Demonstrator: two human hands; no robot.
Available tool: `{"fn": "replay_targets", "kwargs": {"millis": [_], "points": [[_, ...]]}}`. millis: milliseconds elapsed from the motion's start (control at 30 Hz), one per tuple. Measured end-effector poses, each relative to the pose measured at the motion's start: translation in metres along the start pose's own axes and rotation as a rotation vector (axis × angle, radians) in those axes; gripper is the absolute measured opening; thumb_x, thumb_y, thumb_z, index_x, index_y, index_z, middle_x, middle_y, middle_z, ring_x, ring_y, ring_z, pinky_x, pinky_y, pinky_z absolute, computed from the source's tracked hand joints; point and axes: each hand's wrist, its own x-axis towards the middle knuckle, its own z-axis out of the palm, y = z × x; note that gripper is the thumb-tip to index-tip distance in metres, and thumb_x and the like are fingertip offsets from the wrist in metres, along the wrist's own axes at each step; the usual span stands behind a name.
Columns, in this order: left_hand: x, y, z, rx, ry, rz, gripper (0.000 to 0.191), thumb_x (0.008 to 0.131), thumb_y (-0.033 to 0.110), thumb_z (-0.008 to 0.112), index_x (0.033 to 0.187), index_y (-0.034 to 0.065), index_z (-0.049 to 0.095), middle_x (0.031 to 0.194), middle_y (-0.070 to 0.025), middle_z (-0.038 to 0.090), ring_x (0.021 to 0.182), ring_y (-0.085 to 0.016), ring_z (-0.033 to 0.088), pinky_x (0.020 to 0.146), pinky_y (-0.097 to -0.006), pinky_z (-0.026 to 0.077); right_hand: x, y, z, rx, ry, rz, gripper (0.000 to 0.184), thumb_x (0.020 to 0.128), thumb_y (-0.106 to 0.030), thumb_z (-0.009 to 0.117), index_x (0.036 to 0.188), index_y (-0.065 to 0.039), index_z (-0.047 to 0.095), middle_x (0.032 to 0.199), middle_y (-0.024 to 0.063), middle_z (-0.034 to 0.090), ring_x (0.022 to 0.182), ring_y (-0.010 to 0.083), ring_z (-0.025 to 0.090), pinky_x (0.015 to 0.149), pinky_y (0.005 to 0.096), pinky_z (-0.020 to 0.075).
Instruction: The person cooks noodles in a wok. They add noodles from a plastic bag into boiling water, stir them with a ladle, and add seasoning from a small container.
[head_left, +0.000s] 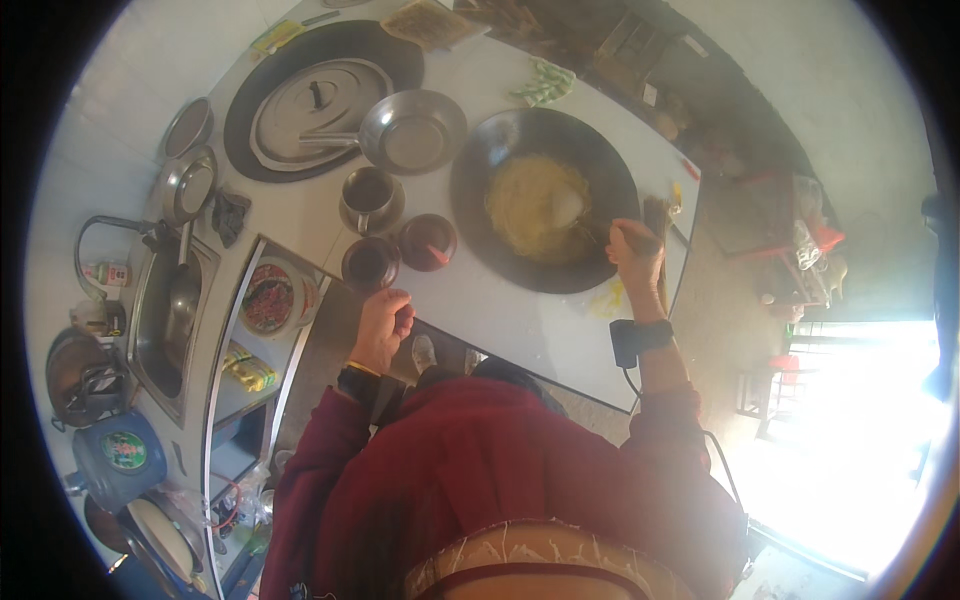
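A large dark wok (472, 202) is set in the white worktop and holds yellowish liquid (532, 217) with a pale patch, perhaps foam or glare. My right hand (637, 251) is over the wok's right rim, closed around the handle of a cooking utensil (592, 229) that reaches into the liquid. Its working end is blurred. At the worktop's front edge my left hand (386, 322) is curled, with nothing visible in it. It is just below a brown pot (370, 264). Beside that pot is a second brown pot (427, 238) with a red-handled spoon (438, 255).
Behind the pots are a metal mug (367, 191), a long-handled steel pan (412, 131) and a lidded second wok (322, 112). A green-striped cloth (546, 81) lies behind the wok. To the left is a sink (169, 322) with a ladle; a brush (658, 217) lies right.
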Motion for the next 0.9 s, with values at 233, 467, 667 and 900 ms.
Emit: {"fn": "replay_targets", "kwargs": {"millis": [233, 467, 667, 900], "points": [[-0.001, -0.003, 0.005, 0.011, -0.006, -0.031, 0.006, 0.088, 0.009, 0.063, 0.086, 0.0069, 0.057, 0.065, -0.0055, 0.058, 0.048, -0.012, 0.051, 0.040, -0.0220, 0.037, 0.013, 0.016, 0.022, 0.326, -0.043, -0.061, 0.014, 0.083, -0.004, 0.070, 0.097, -0.003, 0.070, 0.078, 0.0015, 0.067, 0.066, 0.0063, 0.059, 0.059, 0.0235, 0.0486], [-0.017, -0.003, -0.002, 0.001, 0.022, 0.012, 0.006, 0.088, 0.009, 0.063, 0.087, 0.0060, 0.058, 0.067, -0.0057, 0.058, 0.049, -0.012, 0.051, 0.041, -0.0213, 0.037, 0.000, 0.023, 0.025, -0.478, -0.255, -0.575, 0.019, 0.080, -0.006, 0.069, 0.099, -0.009, 0.067, 0.084, 0.0119, 0.069, 0.077, 0.0293, 0.069, 0.069, 0.0325, 0.0530], [-0.018, -0.011, -0.011, -0.036, 0.026, -0.022, 0.007, 0.087, 0.009, 0.064, 0.089, 0.0060, 0.058, 0.067, -0.0068, 0.059, 0.048, -0.012, 0.051, 0.041, -0.0219, 0.038, -0.010, 0.011, 0.030, -0.585, -0.284, -0.611, 0.019, 0.080, -0.007, 0.069, 0.099, -0.008, 0.067, 0.083, 0.0130, 0.070, 0.075, 0.0294, 0.069, 0.068, 0.0319, 0.0533], [-0.014, -0.016, -0.005, -0.007, -0.014, -0.034, 0.008, 0.087, 0.009, 0.065, 0.087, 0.0060, 0.058, 0.067, -0.0060, 0.060, 0.049, -0.011, 0.051, 0.041, -0.0214, 0.037, -0.039, -0.004, 0.000, -0.214, -0.190, -0.471, 0.015, 0.082, -0.004, 0.069, 0.097, -0.004, 0.066, 0.071, 0.0107, 0.066, 0.064, 0.0243, 0.067, 0.061, 0.0282, 0.0505]]}}
